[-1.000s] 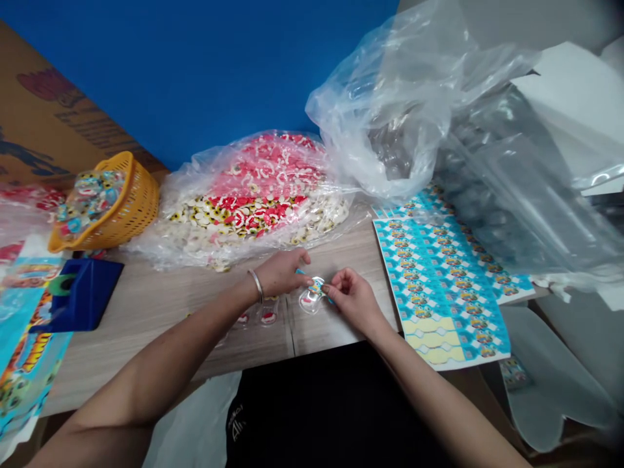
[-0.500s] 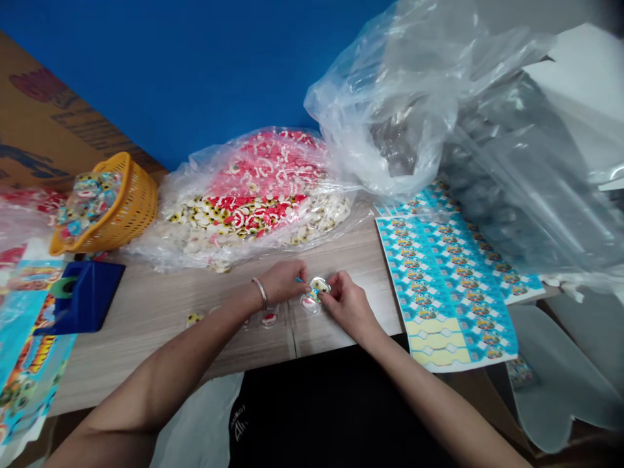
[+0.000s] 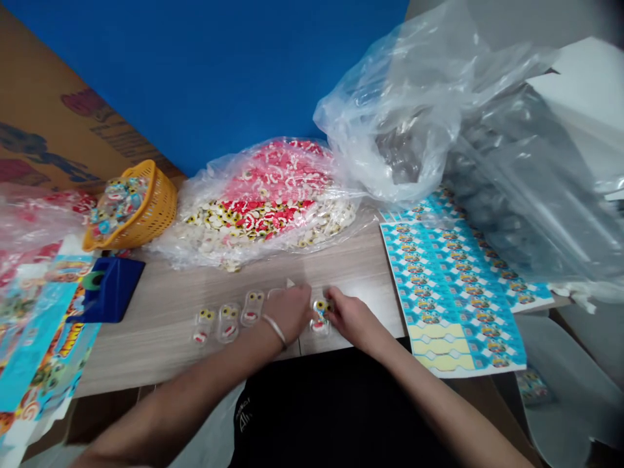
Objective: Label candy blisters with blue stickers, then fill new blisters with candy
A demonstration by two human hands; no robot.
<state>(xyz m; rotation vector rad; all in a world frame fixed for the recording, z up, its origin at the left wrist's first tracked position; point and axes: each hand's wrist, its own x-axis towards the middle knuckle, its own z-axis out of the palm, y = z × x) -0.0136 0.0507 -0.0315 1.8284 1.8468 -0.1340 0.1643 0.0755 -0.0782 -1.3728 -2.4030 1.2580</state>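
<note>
Right hand (image 3: 351, 317) pinching a clear pack (image 3: 320, 323), left hand (image 3: 291, 313) against it, grip unclear, neighbouring pack (image 3: 273, 294) mostly hidden

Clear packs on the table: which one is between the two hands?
The rightmost clear pack, at the fingers of the right hand; the other packs lie farther left.

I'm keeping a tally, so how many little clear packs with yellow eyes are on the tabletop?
4 show clearly: three packs left of the left hand, and one pack between it and the right hand. A clear edge beyond the left hand may be a fifth, mostly hidden.
</note>
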